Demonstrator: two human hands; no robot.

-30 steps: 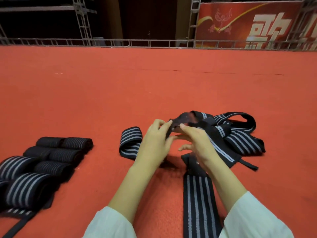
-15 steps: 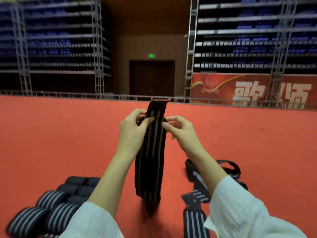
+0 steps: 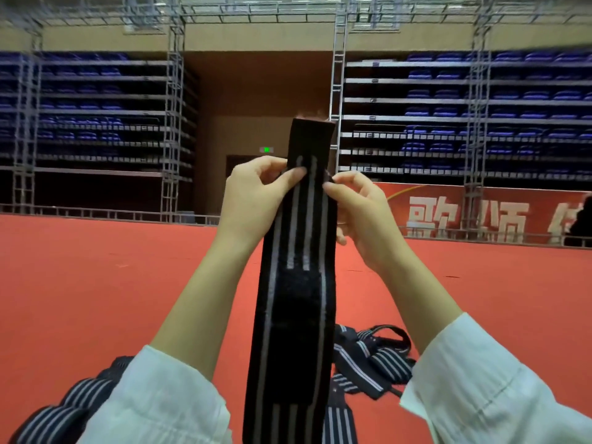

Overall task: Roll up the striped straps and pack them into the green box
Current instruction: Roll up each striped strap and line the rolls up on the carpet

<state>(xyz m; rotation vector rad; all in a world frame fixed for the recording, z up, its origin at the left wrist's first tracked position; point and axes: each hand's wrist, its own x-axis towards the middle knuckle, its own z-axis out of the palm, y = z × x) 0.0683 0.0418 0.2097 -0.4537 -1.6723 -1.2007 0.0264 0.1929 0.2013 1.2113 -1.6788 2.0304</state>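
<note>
Closest in, under the left sleeve (image 3: 160,402), there's a bunch of rolled straps (image 3: 61,411) lying on the floor, so I'd guess the job is part way along. Between the two forearms a striped strap (image 3: 296,331) hangs straight down, long and flat, with a dark fuzzy patch (velcro, I think) below the hands. The left hand (image 3: 253,200) pinches its left edge with the thumb laid across the front. The right hand (image 3: 362,216) pinches the right edge with thumb and fingertips, and a short plain end pokes up above both. Looks to me like the start of a roll. My tip for this bit: fold that top end down tight over itself, thumbs pressing the core, and line the edges up on both sides from the very first turn, otherwise it cones out sideways. Let the hanging weight give you tension and walk the roll down. I'd aim to finish with the fuzzy patch somewhere it can grab, though I can't tell which face is the sticky one. Past the right forearm, down on the red floor (image 3: 96,283), a tangle of loose straps (image 3: 374,360) is waiting. The green box isn't in view anywhere. Beyond the hands there's a red banner (image 3: 480,213) off to the right and rows of blue seats (image 3: 480,107) at the back.
</note>
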